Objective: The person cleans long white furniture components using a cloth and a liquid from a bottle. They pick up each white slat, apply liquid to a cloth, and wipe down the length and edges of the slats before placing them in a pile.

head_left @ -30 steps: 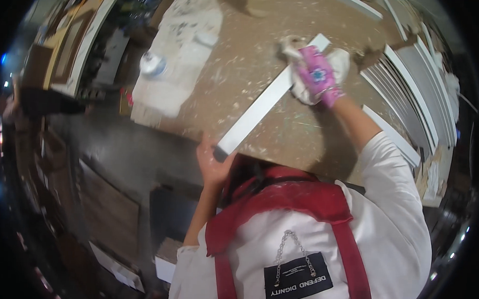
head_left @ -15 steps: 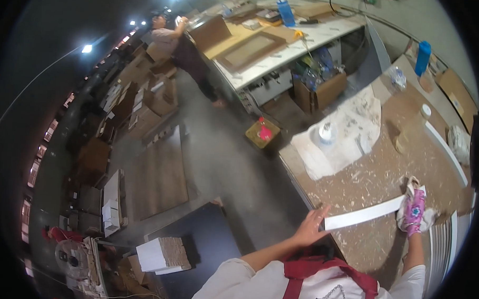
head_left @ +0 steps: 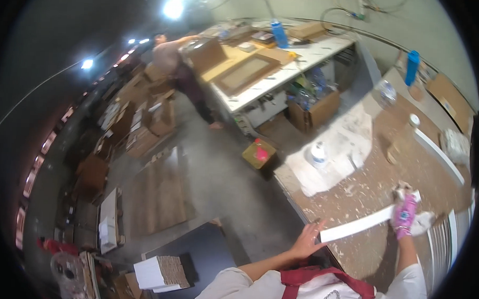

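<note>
A long white strip lies across the brown worktable, which is strewn with pale shavings. My left hand is at the strip's left end over the table's edge, its fingers apart and gripping nothing. My right hand, in a pink patterned covering, is closed over the strip near its right end, and a short piece of the strip shows past the fingers. A crumpled white cloth lies beside that hand; whether the fingers also hold part of it is unclear.
A white bottle stands on a stained white sheet. Another white strip lies at the far right, with stacked strips nearer me. Across the aisle, a person stands at a long bench. A yellow bin sits between.
My view has shifted slightly. My right hand has shifted a little along the strip, away from the cloth. The person across the aisle now reaches an arm over the bench.
</note>
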A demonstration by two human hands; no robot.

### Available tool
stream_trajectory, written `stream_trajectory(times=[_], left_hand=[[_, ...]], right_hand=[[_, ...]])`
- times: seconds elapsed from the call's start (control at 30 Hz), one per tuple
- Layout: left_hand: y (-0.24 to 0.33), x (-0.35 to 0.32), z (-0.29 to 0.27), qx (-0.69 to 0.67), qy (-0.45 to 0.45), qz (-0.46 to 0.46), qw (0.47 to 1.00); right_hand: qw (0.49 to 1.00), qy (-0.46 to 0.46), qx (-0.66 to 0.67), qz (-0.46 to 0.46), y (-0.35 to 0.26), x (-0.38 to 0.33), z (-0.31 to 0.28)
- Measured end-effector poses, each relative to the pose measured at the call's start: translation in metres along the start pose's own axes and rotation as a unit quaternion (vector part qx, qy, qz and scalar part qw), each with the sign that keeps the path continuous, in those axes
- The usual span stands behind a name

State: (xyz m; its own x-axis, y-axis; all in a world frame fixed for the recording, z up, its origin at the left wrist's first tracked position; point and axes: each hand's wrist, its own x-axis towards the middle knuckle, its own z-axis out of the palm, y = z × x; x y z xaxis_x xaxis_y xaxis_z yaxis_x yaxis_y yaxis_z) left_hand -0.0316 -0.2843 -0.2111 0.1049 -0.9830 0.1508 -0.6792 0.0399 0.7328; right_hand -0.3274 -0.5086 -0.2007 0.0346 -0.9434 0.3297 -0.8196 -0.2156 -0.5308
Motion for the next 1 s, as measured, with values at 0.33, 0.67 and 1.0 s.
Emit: stream_trajectory(times=[0.33,0.67,1.0], left_hand=[[-0.008,-0.001,-0.003,0.019,0.011,-0.032,0.999],[-0.011,0.005,0.000,0.032,-0.014,0.001,0.999],[0.002,-0.003,-0.014,-0.002,-0.018,-0.003,1.000]], right_hand=[[0.926,-0.218,0.122,-0.283,-0.132,-0.092,0.030],[0.987,-0.119,0.045,-0.102,-0.075,0.014,-0.027],[0.981,-0.020,-0.044,-0.188,-0.016,0.001,-0.007]])
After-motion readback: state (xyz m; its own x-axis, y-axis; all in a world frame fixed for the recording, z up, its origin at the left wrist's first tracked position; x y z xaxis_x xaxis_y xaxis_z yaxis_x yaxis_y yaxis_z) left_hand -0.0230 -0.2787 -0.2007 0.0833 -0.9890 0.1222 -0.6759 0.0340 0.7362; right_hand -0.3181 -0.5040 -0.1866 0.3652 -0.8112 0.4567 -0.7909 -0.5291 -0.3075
